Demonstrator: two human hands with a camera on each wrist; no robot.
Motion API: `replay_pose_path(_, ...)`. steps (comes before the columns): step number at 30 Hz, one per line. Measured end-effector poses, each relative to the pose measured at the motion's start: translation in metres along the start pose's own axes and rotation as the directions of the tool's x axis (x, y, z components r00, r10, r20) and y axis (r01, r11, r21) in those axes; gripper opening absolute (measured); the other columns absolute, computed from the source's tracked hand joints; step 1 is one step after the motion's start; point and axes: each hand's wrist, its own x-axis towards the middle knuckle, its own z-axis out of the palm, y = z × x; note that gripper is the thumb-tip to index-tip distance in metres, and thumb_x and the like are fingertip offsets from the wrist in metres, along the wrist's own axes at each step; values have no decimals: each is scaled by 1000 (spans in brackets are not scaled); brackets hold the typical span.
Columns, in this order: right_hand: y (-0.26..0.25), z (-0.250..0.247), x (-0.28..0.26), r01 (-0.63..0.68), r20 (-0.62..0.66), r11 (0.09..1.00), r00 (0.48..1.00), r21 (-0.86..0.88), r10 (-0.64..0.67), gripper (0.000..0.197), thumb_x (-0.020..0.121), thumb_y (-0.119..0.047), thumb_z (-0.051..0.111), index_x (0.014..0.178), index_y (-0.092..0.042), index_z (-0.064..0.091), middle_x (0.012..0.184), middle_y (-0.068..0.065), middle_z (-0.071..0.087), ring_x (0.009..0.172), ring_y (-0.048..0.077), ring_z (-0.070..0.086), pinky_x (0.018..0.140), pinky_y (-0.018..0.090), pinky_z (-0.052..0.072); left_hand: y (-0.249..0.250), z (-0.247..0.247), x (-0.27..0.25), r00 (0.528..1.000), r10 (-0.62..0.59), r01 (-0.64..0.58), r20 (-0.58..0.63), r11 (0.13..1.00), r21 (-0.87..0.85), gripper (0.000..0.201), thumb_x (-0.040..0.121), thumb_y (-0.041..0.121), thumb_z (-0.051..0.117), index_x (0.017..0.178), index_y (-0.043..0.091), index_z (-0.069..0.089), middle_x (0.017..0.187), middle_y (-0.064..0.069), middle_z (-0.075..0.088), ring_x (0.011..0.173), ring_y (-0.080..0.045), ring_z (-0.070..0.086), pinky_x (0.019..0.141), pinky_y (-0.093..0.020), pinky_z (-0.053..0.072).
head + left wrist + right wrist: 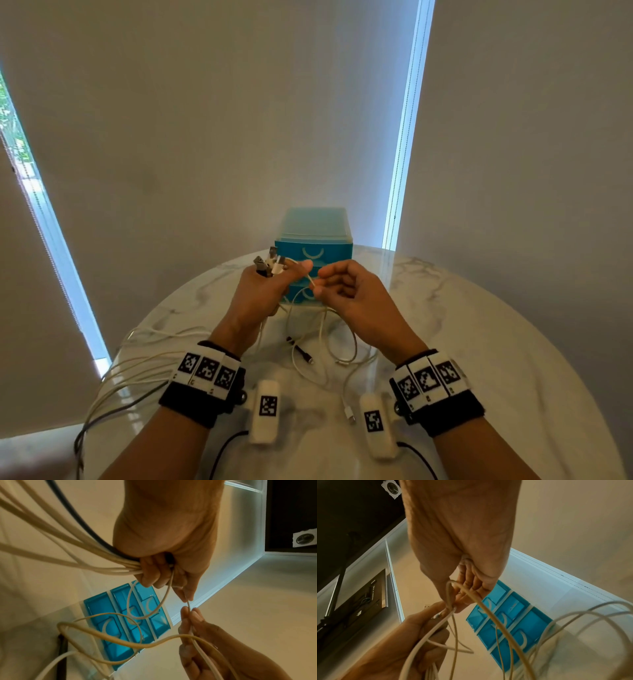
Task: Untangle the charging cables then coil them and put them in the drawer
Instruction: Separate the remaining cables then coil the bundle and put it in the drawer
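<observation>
My left hand (274, 284) is held above the marble table (479, 342) and grips a bundle of charging cables (68, 550), mostly white with one dark. Their plugs (270, 263) stick up out of the fist. My right hand (317, 282) is just to its right and pinches one thin white cable (188, 604) between thumb and finger where it leaves the left thumb. Loose white loops (325, 339) hang from both hands onto the table. Right behind the hands stands the blue drawer unit (313, 240) with its drawers closed.
Long cable loops (137, 363) trail over the table's left edge. A short black cable (299, 349) and a white connector end (349, 413) lie on the marble between my forearms. Window blinds (205, 137) hang behind the table.
</observation>
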Motion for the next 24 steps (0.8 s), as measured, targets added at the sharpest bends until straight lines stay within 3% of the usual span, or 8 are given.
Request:
replay_pose_path(3, 0, 3, -3, -96, 165, 992, 980, -82, 109, 31, 96, -23, 81, 122, -19, 65, 102, -1, 81, 97, 13, 78, 96, 33, 63, 1, -6, 4, 995, 66, -77, -79, 985, -154, 19, 93, 39, 82, 79, 27, 76, 57, 7, 46, 47, -8, 33, 44, -23, 28)
replay_pose_path(7, 14, -2, -6, -120, 413, 935, 873, -334, 260, 16, 98, -25, 78, 114, -19, 78, 104, -2, 82, 98, 14, 78, 102, 37, 61, 1, -23, 16, 958, 26, -153, -286, 888, -434, 21, 93, 34, 82, 77, 28, 70, 59, 8, 39, 45, -5, 29, 40, -21, 22)
replay_pose_path(9, 14, -6, -7, -124, 356, 940, 903, -319, 240, 14, 99, -30, 77, 110, -21, 79, 103, -1, 81, 97, 15, 77, 95, 33, 63, -1, -32, 20, 938, -10, -176, -348, 848, -499, 16, 93, 39, 80, 88, 26, 74, 59, 8, 37, 46, -5, 26, 40, -22, 19)
replay_pose_path(11, 7, -11, -8, -149, 159, 977, 972, -155, 174, 17, 99, -34, 77, 108, -20, 80, 98, 2, 81, 90, 17, 78, 87, 31, 65, -5, -36, 22, 936, -28, -163, -350, 849, -503, 24, 93, 45, 79, 101, 22, 78, 60, 8, 36, 48, -6, 25, 40, -22, 19)
replay_pose_path(15, -5, -20, -4, -51, -224, 982, 970, 180, 91, 27, 98, -39, 78, 113, -18, 82, 98, 3, 83, 94, 18, 81, 92, 31, 63, -3, -24, 14, 987, -63, 19, -145, 959, -283, 25, 89, 50, 83, 92, 26, 76, 58, 8, 39, 48, -8, 25, 41, -24, 18)
replay_pose_path(20, -19, -18, -1, -42, -200, 886, 968, 462, 150, 27, 100, -31, 72, 121, -16, 81, 113, 1, 82, 106, 17, 79, 93, 27, 62, 1, 7, -6, 969, -89, 37, 230, 975, 219, 26, 94, 46, 80, 102, 21, 80, 54, 19, 58, 47, 2, 49, 45, -13, 36)
replay_pose_path(22, -22, -18, 0, -24, -194, 846, 970, 533, 150, 25, 102, -28, 69, 121, -17, 81, 114, 2, 82, 104, 14, 78, 91, 24, 61, 2, 12, -8, 969, -81, 19, 233, 966, 257, 15, 94, 35, 81, 97, 21, 79, 58, 25, 66, 54, 9, 59, 47, -7, 40)
replay_pose_path(24, -20, -17, 1, -5, -189, 799, 971, 601, 149, 29, 102, -28, 67, 124, -14, 79, 110, 3, 81, 102, 13, 77, 94, 25, 61, 0, 12, -7, 985, -29, -10, 172, 976, 220, 15, 91, 36, 84, 98, 23, 82, 76, 21, 77, 70, 4, 68, 53, -8, 44)
